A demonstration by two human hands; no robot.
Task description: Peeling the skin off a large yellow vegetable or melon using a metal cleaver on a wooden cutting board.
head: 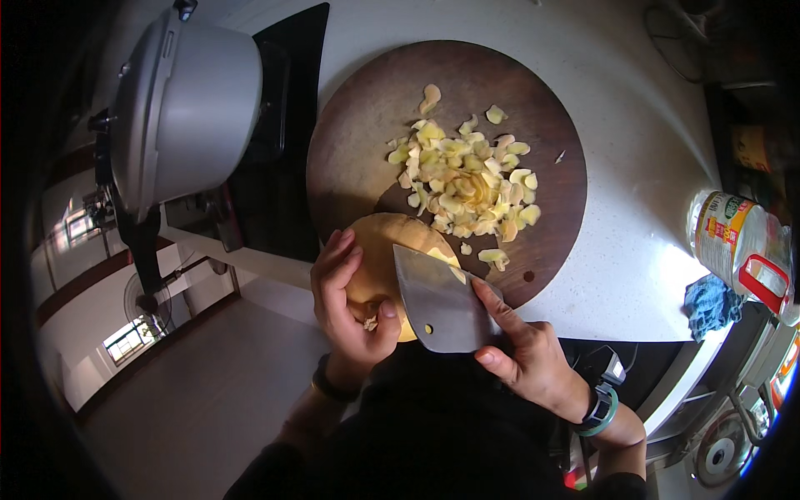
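Observation:
My left hand [356,306] cups a large tan squash [369,256], seemingly a pumpkin, with the stump of a stem showing near my thumb. The squash is over the near edge of a round dark wooden chopping board [356,137]. In my right hand [531,356] is a steel cleaver [444,306], its handle hidden by my grip and my forefinger lying along the blade. The broad blade, with a hole near one corner, covers the right side of the squash. Pale yellow peeled skin shows at its upper edge. Thin yellowish shavings [469,181] lie heaped on the board.
A large grey pressure cooker [200,112] stands on a black cooktop [300,81] at the left. Rightward on the white counter [631,250] are a clear plastic jug with a red handle [725,231] and a crumpled blue cloth [712,306].

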